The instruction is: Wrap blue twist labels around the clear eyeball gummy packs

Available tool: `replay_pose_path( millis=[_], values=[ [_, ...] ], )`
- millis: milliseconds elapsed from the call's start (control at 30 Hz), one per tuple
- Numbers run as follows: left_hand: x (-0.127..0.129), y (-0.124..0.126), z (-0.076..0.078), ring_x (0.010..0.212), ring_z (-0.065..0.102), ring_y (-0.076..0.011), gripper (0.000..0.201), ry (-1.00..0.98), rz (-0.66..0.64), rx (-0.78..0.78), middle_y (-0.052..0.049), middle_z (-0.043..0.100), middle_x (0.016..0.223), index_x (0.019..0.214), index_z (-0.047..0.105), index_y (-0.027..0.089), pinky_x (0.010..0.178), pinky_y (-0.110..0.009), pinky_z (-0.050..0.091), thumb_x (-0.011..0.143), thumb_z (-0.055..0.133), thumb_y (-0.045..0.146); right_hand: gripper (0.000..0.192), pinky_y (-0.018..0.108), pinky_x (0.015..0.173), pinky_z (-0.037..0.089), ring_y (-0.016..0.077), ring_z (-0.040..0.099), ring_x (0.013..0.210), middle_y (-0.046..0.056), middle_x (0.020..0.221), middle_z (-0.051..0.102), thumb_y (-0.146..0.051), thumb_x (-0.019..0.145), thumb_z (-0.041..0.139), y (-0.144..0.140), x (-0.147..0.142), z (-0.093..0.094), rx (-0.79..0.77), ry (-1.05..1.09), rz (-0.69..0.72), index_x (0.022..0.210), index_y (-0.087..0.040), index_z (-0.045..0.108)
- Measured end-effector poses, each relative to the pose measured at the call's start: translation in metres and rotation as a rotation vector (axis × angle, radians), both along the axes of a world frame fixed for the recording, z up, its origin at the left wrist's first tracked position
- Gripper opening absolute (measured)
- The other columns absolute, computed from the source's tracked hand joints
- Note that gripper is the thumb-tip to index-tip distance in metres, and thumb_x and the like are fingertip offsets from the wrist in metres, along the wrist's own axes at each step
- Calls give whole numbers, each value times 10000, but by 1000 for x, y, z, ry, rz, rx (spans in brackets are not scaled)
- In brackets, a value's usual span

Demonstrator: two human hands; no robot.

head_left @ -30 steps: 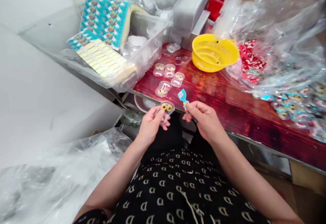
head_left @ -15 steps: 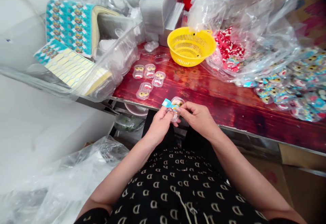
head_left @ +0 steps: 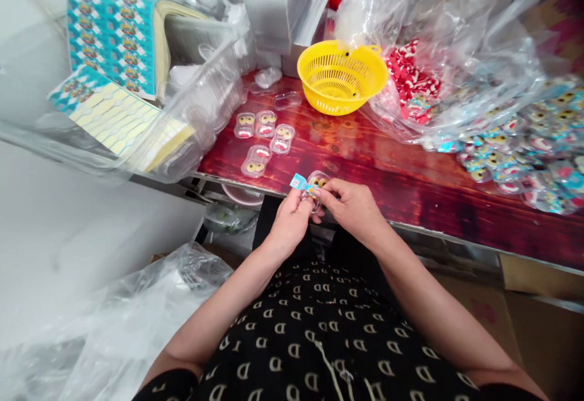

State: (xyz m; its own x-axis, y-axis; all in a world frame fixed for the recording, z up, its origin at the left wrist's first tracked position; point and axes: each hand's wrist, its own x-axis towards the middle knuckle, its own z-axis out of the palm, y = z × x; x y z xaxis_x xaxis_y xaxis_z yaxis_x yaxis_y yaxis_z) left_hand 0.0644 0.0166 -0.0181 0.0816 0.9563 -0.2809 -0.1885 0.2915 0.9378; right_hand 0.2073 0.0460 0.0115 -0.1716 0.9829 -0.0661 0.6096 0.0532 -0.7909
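Clear plastic case (head_left: 318, 181) with two yellow rings inside sits pinched between both hands at the near edge of the red table (head_left: 410, 188). Left hand (head_left: 291, 221) grips it together with a blue sticker (head_left: 299, 182); right hand (head_left: 356, 208) closes its fingertips on the case. Farther back lie four filled cases (head_left: 262, 135), then a yellow basket (head_left: 342, 75).

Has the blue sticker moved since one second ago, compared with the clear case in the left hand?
Yes. The blue sticker was apart, right of the clear case; now it touches its left side.
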Motion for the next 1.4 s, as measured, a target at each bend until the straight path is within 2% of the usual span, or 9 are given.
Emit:
replay_pose_path(
  millis=[200, 433, 567, 700, 833, 967, 1133, 1267, 1400],
  values=[
    [0, -1, 0, 628, 615, -140, 171, -9, 11, 35, -4, 666, 735, 949, 610, 193, 638, -274, 507, 927, 505, 327, 248, 291, 594, 385, 156, 593, 575, 17, 622, 700, -365, 886, 656, -1, -2, 1, 25, -43, -20, 681, -226, 662],
    [0, -3, 11, 543, 595, -119, 186, 241, 46, 159, 8, 663, 680, 892, 588, 197, 587, -252, 477, 986, 509, 337, 253, 317, 647, 423, 184, 653, 641, 38, 675, 736, -353, 895, 644, -4, -4, 6, 47, -63, -16, 680, -225, 682],
    [-1, -1, 11, 570, 594, -141, 195, 380, 107, 220, 1, 656, 671, 835, 582, 210, 611, -268, 470, 992, 519, 308, 230, 326, 702, 471, 187, 679, 696, 33, 755, 772, -370, 899, 642, -8, -2, 6, -25, 100, -19, 744, -229, 737],
    [-4, 2, 11, 738, 642, -187, 162, 528, 159, 347, -27, 664, 757, 826, 588, 220, 765, -305, 492, 977, 550, 264, 208, 319, 722, 502, 174, 680, 702, 11, 775, 783, -368, 880, 662, -10, 0, 9, -87, 272, -25, 759, -242, 774],
    [-4, 5, 11, 830, 668, -203, 120, 578, 184, 467, -36, 654, 790, 887, 600, 224, 824, -312, 497, 982, 534, 255, 148, 331, 740, 533, 187, 699, 738, 9, 834, 804, -327, 842, 692, -14, -3, 13, -47, 299, -84, 877, -262, 820],
    [-4, 9, 13, 765, 668, -179, 163, 657, 205, 579, -25, 659, 768, 869, 556, 221, 751, -303, 513, 1002, 480, 278, 235, 359, 826, 573, 197, 735, 837, 10, 966, 817, -330, 835, 693, -25, -7, 11, 14, 360, -128, 1024, -271, 818],
    [-12, 13, 18, 544, 628, -128, 236, 455, 244, 463, -2, 681, 680, 855, 537, 212, 617, -279, 512, 1031, 433, 330, 506, 362, 743, 601, 164, 700, 674, -2, 800, 778, -411, 829, 742, -35, 4, 8, 51, 448, -311, 1301, -234, 702],
    [-15, 14, 18, 521, 622, -117, 248, 289, 230, 378, -1, 693, 672, 873, 554, 206, 587, -270, 509, 1020, 466, 385, 416, 342, 710, 582, 158, 681, 681, 24, 834, 762, -537, 820, 760, -32, 14, 7, -12, 486, -286, 1092, -222, 767],
    [-10, 11, 18, 530, 609, -111, 282, 201, 196, 344, 1, 679, 660, 822, 567, 200, 576, -261, 500, 1001, 501, 408, 331, 310, 728, 542, 143, 644, 716, 10, 833, 740, -517, 738, 838, -25, 7, 2, -50, 603, -271, 870, -224, 758]
  ],
)
